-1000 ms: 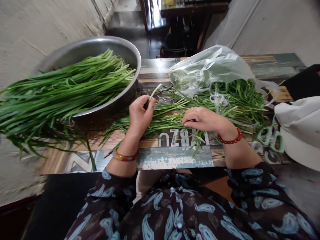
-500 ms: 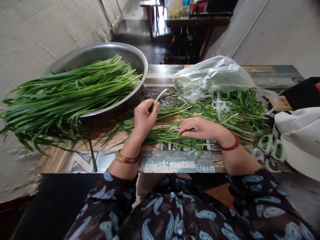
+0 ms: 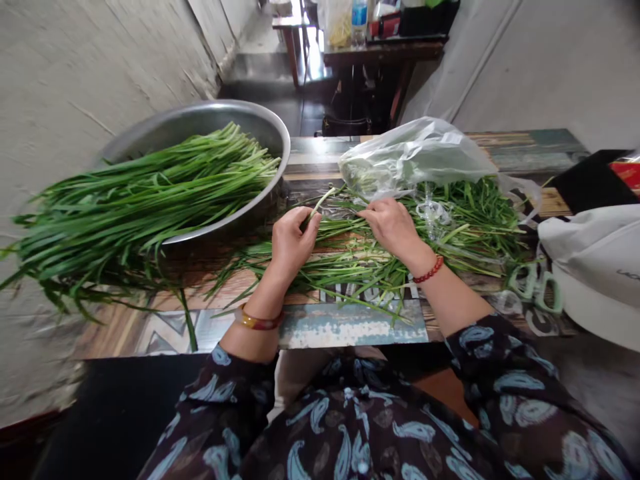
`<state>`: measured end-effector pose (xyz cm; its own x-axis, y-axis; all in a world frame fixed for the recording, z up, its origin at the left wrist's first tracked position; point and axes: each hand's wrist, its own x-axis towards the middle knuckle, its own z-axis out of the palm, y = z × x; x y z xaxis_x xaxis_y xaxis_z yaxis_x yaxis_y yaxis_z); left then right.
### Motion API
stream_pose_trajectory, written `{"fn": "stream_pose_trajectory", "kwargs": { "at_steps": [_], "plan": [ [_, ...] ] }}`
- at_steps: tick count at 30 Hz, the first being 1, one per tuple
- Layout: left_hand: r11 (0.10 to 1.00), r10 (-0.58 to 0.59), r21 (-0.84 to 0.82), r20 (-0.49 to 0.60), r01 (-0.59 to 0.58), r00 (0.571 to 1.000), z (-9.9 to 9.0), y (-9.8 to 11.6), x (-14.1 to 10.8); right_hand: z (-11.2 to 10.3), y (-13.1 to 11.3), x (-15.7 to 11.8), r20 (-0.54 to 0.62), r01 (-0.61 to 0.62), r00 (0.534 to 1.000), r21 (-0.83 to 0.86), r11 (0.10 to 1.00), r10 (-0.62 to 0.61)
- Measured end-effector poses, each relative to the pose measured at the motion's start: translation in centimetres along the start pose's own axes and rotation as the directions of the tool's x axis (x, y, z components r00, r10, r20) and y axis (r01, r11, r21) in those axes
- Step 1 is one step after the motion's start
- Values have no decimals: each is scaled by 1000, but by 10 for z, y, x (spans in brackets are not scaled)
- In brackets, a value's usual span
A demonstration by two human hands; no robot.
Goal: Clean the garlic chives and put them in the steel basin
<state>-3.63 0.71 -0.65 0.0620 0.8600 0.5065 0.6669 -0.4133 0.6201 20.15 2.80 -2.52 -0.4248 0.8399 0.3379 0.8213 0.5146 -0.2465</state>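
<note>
Round silver metal basin (image 3: 253,120): sits at left on the patchwork wood-plank tabletop (image 3: 353,325), long green leafy stalks (image 3: 150,183) lying in it and over its rim.
Loose thin green stems (image 3: 337,269): lie right of the basin.
Crumpled clear plastic bag (image 3: 417,155): rests behind them.
Pale-green-handled scissors (image 3: 539,287): lie front right, beside a white fabric cap (image 3: 595,263).
</note>
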Motion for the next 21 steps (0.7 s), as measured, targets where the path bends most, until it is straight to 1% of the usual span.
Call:
{"fn": "stream_pose_trajectory", "kwargs": {
  "at_steps": [2,3,5,6,8,9,11,13,15,18,21],
  "plan": [
    [1000,-6,6,2,6,1000,-1,0,0,-2,1,0,-49,-19,999,18,1000,19],
    [1000,-6,5,1,6,1000,-1,0,-1,-3,3,0,-80,-9,997,62,998,14],
    [1000,-13,-3,-5,13,1000,-1,0,-1,-5,5,-1,-153,18,988,211,977,15],
    [1000,-20,-11,-8,20,1000,-1,0,-1,-6,6,-1,-181,22,983,311,950,36],
    [998,-42,-38,-11,42,999,-2,1,-1,-7,5,-2,-195,-2,974,506,863,117],
    [997,-54,-56,-11,54,998,-2,2,-1,-8,5,-2,-184,-27,969,585,811,165],
    [992,-80,-95,-8,79,997,-3,4,-1,-9,3,-2,-148,-74,960,690,720,240],
    [985,-109,-134,-7,107,994,-4,5,-1,-11,0,-3,-129,-91,954,738,669,272],
    [978,-132,-161,1,130,991,-6,7,-1,-13,-1,-3,-131,-88,952,750,656,277],
    [974,-131,-181,38,136,991,-8,11,-1,-15,-4,-3,-160,-51,956,732,679,244],
    [975,-70,-200,130,95,989,-7,15,-2,-18,-11,-2,-194,19,967,701,713,166]
  ]
}}
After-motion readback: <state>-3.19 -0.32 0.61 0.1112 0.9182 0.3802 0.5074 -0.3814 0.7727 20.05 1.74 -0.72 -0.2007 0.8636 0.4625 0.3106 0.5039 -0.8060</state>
